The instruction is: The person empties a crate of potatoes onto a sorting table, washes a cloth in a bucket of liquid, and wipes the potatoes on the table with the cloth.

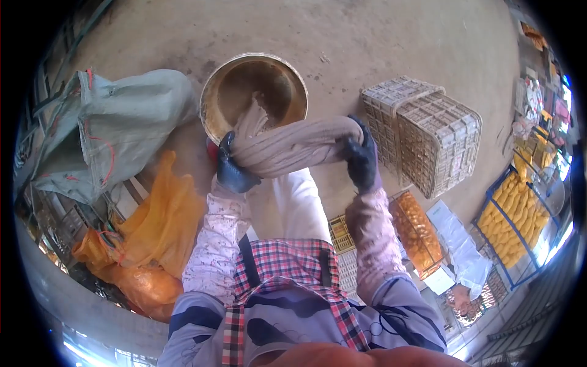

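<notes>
A long brownish-grey cloth [299,144], bunched into thick folds, is stretched between my two hands in front of my apron. My left hand [235,168], in a black glove, is closed around its left end. Gripping the right end is my right hand [362,158], also black-gloved. A loose tail of the cloth hangs into a round bucket [211,101] just beyond my left hand. Murky brown liquid seems to lie inside the bucket, partly covered by the cloth.
Stacked plastic crates [437,131] stand at the right. A grey-green woven sack [131,122] and orange mesh bags [165,220] lie at the left. Yellow goods fill a blue-framed rack [510,214] farther right, near a crate of orange items [417,229].
</notes>
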Tool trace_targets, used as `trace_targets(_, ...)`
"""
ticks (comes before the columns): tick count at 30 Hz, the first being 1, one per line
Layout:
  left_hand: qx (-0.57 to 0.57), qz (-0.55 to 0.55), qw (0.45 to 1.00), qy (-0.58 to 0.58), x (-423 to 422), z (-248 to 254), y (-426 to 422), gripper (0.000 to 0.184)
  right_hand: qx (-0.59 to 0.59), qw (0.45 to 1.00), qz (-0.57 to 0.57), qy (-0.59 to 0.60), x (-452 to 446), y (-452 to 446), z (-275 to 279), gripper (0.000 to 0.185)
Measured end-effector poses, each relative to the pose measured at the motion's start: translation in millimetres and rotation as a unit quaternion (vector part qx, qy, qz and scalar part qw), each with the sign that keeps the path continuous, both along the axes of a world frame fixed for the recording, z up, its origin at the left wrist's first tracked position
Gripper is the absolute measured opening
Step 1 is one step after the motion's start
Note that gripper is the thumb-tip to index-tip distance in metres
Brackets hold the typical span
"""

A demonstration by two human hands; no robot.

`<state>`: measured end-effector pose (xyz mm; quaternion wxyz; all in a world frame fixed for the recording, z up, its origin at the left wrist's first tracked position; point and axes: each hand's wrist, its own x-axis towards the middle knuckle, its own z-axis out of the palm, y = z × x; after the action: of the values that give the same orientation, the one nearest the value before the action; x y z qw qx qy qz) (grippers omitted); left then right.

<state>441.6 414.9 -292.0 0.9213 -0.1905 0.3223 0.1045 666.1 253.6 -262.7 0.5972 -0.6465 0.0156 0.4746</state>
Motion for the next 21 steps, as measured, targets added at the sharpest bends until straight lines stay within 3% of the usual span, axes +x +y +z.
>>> trace_targets(2,-0.034,0.012,0.998,-0.045,-1.0,-3.5,-3.4,0.065,-0.010,0.997,-0.067,0.035,-8.2,-4.5,-55.2,0.034)
trace_targets(3,-0.056,0.035,0.994,-0.084,1.7,-1.0,-5.9,0.065,0.008,0.998,-0.035,-0.055,-23.6,-0.9,-71.3,0.031)
trace_targets(4,-0.078,0.058,0.988,-0.122,3.1,0.7,-9.1,0.064,0.085,0.985,-0.099,0.117,-37.5,10.1,-84.9,0.031)
trace_targets(6,-0.085,0.058,0.991,-0.084,5.8,5.6,-14.4,0.060,0.135,0.891,-0.209,0.380,-67.6,39.4,-86.8,0.035)
trace_targets(8,-0.099,0.064,0.992,-0.041,15.7,16.8,-15.6,0.058,0.061,0.982,-0.054,0.172,-93.5,99.0,-12.7,0.039)
trace_targets(9,-0.108,0.066,0.991,-0.051,15.6,12.6,-17.1,0.055,-0.087,0.987,0.096,-0.092,-106.6,123.5,10.8,0.040)
trace_targets(10,-0.114,0.074,0.989,-0.056,15.1,9.5,-18.4,0.055,-0.177,0.940,0.184,-0.227,-118.5,132.9,13.0,0.042)
trace_targets(11,-0.120,0.081,0.988,-0.060,14.0,7.1,-19.3,0.054,-0.274,0.858,0.255,-0.351,-130.3,142.2,15.3,0.044)
trace_targets(12,-0.127,0.087,0.986,-0.065,12.0,4.3,-19.9,0.054,-0.326,0.833,0.273,-0.353,-140.6,146.3,11.3,0.047)
trace_targets(14,-0.129,0.121,0.979,-0.104,3.7,-3.6,-21.3,0.055,-0.310,0.810,0.271,-0.419,-151.7,144.2,-2.4,0.051)
trace_targets(17,-0.108,0.106,0.985,-0.080,-5.3,-7.9,-20.4,0.061,-0.150,0.915,0.215,-0.307,-143.2,133.6,-20.9,0.053)
trace_targets(19,-0.045,0.089,0.994,-0.046,-4.2,-0.5,-13.6,0.063,-0.034,0.984,0.139,-0.111,-133.3,127.1,-40.1,0.054)
trace_targets(21,-0.019,0.073,0.996,-0.043,-9.2,2.3,-7.2,0.062,0.051,0.992,0.053,0.101,-120.2,120.3,-65.3,0.055)
